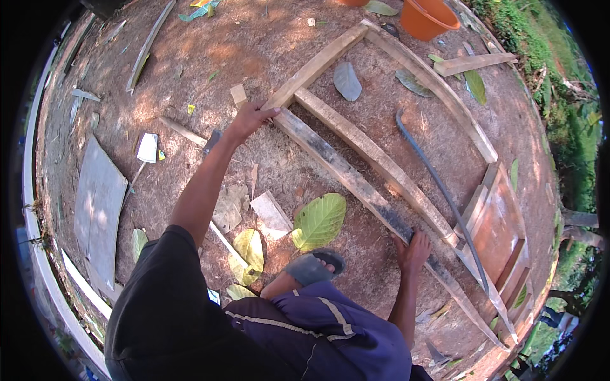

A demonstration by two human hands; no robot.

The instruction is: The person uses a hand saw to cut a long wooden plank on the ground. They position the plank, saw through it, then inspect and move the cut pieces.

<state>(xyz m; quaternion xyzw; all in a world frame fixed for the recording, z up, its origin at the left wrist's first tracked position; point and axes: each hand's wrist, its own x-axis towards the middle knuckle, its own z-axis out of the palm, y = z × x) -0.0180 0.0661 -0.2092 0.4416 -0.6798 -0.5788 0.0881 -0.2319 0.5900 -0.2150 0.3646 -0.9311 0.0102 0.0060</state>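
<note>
A long wooden plank (pixel 346 179) with dark stains runs diagonally before me, from upper left to lower right. My left hand (pixel 250 120) is closed on its far left end, at the corner where it meets a wooden frame (pixel 321 65). Further down the same plank, my right hand (pixel 414 250) is closed round it, its fingers partly hidden. Beside it lies a second beam (pixel 375 155), roughly parallel. A blue-grey crowbar (pixel 438 182) with a hooked end rests across the frame's lower right part. Next to my left forearm is a hammer (pixel 183 131) with a wooden handle.
Orange buckets (pixel 429 19) stand at the far right. A grey board (pixel 100 203) lies at left, near a white scoop-like piece (pixel 147 147). Large leaves (pixel 319 221) and wood scraps (pixel 272 213) dot the dirt ground. A loose plank (pixel 475 63) touches the frame's far side.
</note>
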